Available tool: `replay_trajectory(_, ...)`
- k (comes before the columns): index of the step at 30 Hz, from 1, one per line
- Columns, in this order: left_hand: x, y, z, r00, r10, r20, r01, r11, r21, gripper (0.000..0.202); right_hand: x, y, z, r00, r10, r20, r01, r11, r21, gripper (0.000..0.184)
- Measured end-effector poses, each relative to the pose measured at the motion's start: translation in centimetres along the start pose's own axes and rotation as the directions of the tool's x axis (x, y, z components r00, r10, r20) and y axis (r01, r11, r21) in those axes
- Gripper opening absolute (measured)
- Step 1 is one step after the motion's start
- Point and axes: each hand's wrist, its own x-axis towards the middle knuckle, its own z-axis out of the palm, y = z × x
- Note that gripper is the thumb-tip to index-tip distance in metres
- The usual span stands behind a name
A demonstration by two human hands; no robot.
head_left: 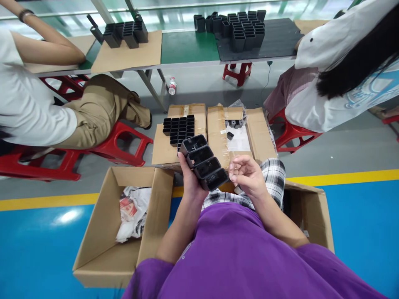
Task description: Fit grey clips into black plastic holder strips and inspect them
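Note:
My left hand (189,179) is wrapped round a row of several black hollow plastic housings (203,161), held in front of me with their open ends up. My right hand (247,174) sits just right of the row, its fingers curled and touching the nearest housing's end; I cannot make out anything between them. Beyond the hands, a block of the same black housings (180,128) stands on a closed carton (162,151). A second carton (260,133) beside it carries a few loose black parts (233,124) on a clear bag.
An open cardboard box (106,253) with crumpled printed paper lies at my left, another box (311,211) at my right. Two people sit on red stools (124,145) at a green bench (187,47) bearing more black housings (245,29). A yellow floor line (343,178) runs across.

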Motion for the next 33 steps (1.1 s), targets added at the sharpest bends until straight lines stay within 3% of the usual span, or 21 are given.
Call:
replay_trajectory(8,-0.1,0.2,0.2,1.000,-0.009,-0.008,0.009,1.000,0.002,0.074,0.1,0.1,-0.1,0.999,-0.003,0.041,0.000,0.999,0.055,0.041)
replay_trajectory(19,0.3,0.6,-0.3,0.999,-0.037,0.028,0.038,0.999,-0.014,0.075,0.4,0.5,-0.1,0.999,0.044,0.012,-0.043,0.999,-0.015,0.037)
replay_trajectory(26,0.4,0.4,-0.7,0.998,0.041,-0.054,-0.039,0.999,0.034,0.067,0.6,0.9,0.3,0.997,-0.069,0.017,0.071,0.950,-0.304,0.022)
replay_trajectory(33,0.2,0.2,-0.9,0.996,0.065,-0.053,-0.062,0.997,0.041,0.065,0.9,-0.5,0.6,0.952,-0.257,0.166,0.304,0.739,-0.601,0.028)
